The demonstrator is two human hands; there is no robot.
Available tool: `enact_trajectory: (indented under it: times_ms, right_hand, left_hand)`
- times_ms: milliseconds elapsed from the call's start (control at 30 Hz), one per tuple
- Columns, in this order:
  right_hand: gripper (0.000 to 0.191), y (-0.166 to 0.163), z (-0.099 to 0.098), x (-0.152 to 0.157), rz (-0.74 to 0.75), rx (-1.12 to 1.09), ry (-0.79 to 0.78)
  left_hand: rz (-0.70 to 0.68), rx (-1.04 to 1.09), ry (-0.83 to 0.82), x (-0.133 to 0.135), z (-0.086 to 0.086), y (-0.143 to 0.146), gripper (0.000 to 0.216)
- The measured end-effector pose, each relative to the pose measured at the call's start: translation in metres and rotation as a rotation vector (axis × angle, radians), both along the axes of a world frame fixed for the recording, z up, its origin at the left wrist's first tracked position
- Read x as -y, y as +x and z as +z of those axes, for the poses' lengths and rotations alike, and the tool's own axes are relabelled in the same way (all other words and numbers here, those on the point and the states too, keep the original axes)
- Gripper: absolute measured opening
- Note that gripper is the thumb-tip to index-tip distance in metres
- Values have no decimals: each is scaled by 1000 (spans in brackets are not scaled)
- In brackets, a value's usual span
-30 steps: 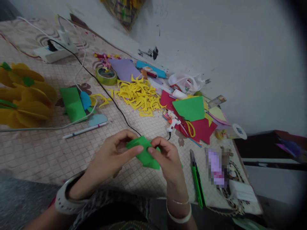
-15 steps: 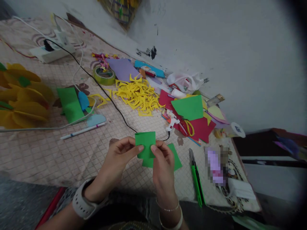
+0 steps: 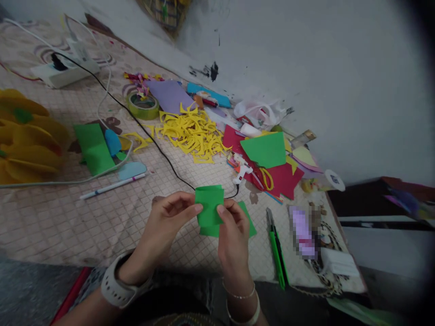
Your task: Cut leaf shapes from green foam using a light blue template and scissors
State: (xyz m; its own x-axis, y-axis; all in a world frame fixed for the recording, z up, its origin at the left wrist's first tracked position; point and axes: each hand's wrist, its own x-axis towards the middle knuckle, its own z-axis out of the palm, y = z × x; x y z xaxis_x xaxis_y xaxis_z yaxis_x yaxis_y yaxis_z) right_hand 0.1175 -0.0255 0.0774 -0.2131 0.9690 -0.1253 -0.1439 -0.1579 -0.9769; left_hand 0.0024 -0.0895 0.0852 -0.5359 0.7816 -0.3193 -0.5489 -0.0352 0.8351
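Between both hands is a folded piece of green paper [image 3: 210,206], held up just over the table. My left hand [image 3: 170,219] pinches its left edge, thumb in front and fingers behind. On the right edge my right hand [image 3: 234,226] grips it the same way. Behind and below lies another green sheet [image 3: 247,222] on the table, partly hidden by the held paper and my right hand. A green box cutter [image 3: 277,253] with its blade out lies to the right of my right hand. The glue gun [image 3: 242,168] rests beyond the hands.
Yellow paper scraps [image 3: 192,133] are heaped at the middle back, beside a tape roll [image 3: 143,105]. Yellow paper flowers [image 3: 29,140] stand at left, near a pen [image 3: 113,185]. A black cord [image 3: 159,151] runs from the power strip [image 3: 64,72]. Yellow-handled scissors [image 3: 267,179] lie on red paper [image 3: 283,183].
The view has shifted slightly, so the table things sit a little further left. Both hands still hold the folded green paper, which has tilted slightly.
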Motion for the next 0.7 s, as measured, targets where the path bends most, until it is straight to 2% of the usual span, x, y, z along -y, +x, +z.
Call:
enact_trajectory:
  times_ms: [200, 700]
  right_hand:
    - [13, 1, -1, 0, 3, -12, 3]
    - [14, 5, -6, 3, 14, -36, -3]
  left_hand:
    - [28, -5, 22, 0, 1, 0, 16]
    - [119, 39, 5, -3, 0, 2, 12]
